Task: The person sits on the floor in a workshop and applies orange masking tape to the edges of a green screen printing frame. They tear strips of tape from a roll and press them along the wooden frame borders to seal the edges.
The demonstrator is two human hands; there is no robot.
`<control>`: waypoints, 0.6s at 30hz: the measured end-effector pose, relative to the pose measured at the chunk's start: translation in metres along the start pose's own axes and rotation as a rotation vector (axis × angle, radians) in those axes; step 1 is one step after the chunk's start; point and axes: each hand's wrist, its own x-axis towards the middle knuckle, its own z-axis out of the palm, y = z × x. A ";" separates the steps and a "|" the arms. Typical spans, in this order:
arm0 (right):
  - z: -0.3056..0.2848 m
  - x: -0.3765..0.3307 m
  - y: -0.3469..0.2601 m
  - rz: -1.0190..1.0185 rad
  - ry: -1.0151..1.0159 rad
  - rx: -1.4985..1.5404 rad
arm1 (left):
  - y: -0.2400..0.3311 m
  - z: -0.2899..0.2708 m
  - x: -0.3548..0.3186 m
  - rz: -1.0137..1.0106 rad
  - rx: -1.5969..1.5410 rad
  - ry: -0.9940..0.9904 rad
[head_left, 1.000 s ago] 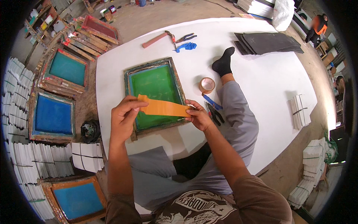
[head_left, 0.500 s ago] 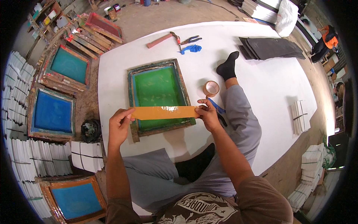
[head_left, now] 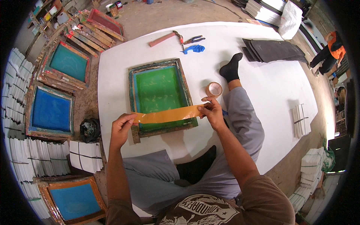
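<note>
Between my hands stretches a strip of brown packing tape (head_left: 168, 115), sagging slightly and catching the light. My left hand (head_left: 122, 127) pinches one end, and my right hand (head_left: 212, 113) pinches the other, a bit higher. Beneath the strip lies a screen-printing frame (head_left: 159, 88) with green mesh and worn wooden edges; the tape crosses over its near part. A roll of brown tape (head_left: 214, 89) rests on the white sheet just beyond my right hand. A blue-handled tool by my right wrist is mostly hidden.
On the white sheet (head_left: 127, 56) lie a hammer (head_left: 162, 39), pliers (head_left: 195, 39), a blue rag (head_left: 195, 48) and black sheets (head_left: 273, 50). More screen frames (head_left: 54, 112) and paper bundles (head_left: 86, 155) stand at left. A person in orange (head_left: 335, 50) is at far right.
The tape strip has gone from taut to slightly sagging and tilted. My right hand has risen a little, while my left has lowered slightly. The person at far right has shifted.
</note>
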 end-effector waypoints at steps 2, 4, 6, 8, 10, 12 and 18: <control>0.001 0.000 -0.002 0.008 0.021 -0.020 | -0.003 0.002 0.000 -0.026 -0.017 0.003; -0.001 0.002 0.000 0.011 0.021 -0.045 | -0.005 0.004 0.000 -0.048 -0.045 0.013; -0.006 0.006 0.012 -0.022 0.026 -0.014 | -0.010 0.005 0.001 -0.067 -0.085 0.030; -0.014 0.009 0.021 -0.015 0.023 -0.007 | -0.013 0.010 0.004 -0.123 -0.052 0.067; -0.015 0.010 0.025 0.038 0.004 -0.020 | -0.019 0.013 0.004 -0.165 -0.005 0.114; -0.016 0.012 0.028 0.090 -0.001 0.019 | -0.028 0.014 0.006 -0.187 0.052 0.163; -0.018 0.011 0.033 0.172 -0.106 0.093 | -0.056 0.005 0.003 -0.255 0.030 0.171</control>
